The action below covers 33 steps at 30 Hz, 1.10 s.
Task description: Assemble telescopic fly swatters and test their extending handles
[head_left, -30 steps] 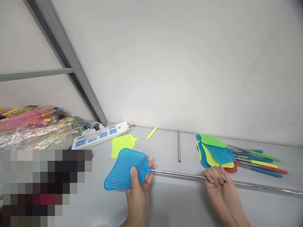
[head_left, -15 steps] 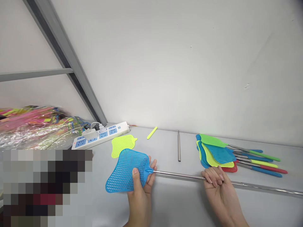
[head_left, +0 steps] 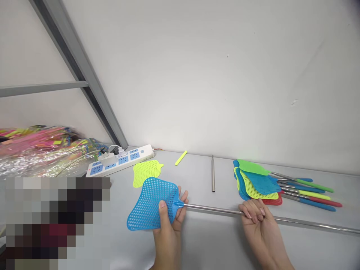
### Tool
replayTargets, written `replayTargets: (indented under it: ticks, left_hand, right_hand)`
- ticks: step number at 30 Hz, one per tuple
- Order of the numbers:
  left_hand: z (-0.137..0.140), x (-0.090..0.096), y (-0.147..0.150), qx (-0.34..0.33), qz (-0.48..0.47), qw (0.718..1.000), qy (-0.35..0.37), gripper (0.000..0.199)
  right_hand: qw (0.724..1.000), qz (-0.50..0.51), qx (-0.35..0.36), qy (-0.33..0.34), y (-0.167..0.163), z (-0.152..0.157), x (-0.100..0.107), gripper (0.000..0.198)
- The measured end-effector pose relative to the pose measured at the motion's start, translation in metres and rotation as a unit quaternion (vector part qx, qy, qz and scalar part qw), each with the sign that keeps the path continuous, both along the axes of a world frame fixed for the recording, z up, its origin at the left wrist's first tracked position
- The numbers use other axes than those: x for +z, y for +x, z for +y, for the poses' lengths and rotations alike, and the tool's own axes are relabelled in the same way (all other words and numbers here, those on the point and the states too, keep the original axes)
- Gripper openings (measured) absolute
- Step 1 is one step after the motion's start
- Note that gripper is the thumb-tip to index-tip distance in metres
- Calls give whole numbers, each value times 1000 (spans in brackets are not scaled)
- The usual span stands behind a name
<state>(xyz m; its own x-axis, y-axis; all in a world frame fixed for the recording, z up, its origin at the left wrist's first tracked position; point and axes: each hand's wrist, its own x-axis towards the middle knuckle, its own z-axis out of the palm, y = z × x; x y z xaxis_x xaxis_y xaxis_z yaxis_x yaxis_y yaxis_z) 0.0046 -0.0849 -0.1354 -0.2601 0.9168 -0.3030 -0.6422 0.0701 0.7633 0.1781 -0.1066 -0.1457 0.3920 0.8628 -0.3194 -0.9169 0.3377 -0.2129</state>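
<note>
My left hand grips the blue perforated head of a fly swatter, thumb on top and fingers behind it. From the head's neck a long metal telescopic rod runs right, past the picture's edge, so its far end is hidden. Around the rod's middle my right hand is closed, fingers curled over it. Behind the blue head lies a loose yellow swatter head. A short yellow handle grip and a separate collapsed metal rod lie farther back on the grey table.
Several swatters in green, blue, yellow and red are piled at the right. A white power strip with plugs stands at the back left. Plastic-wrapped bundles lie left of it. A grey metal frame leans along the wall.
The blue swatter head and my left hand have shifted very slightly right in the picture. Both hands keep their hold, and the things on the table stay in place.
</note>
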Motion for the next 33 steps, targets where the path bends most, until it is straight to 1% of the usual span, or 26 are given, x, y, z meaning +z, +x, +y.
replayTargets:
  ticks: [15,24,26,30,33]
  left_hand:
    - [-4,-2,0,-20,-12,1000,-9,41]
    - [-4,-2,2,-28,-26,999,-19,39]
    - [-3,-2,2,-46,-40,998,-31,36]
    - [-3,0,1,-122,-60,989,-51,34]
    - [-2,4,0,-138,-50,988,-43,33]
  right_hand:
    - [1000,-30,4,-4,-3,0,-3,31]
    - [1000,-7,0,-17,-4,-1,3,29]
    - [1000,-15,9,-15,0,0,4,30]
    - [998,-52,34,2,15,2,4,29]
    - [997,-49,51,15,22,3,1,28]
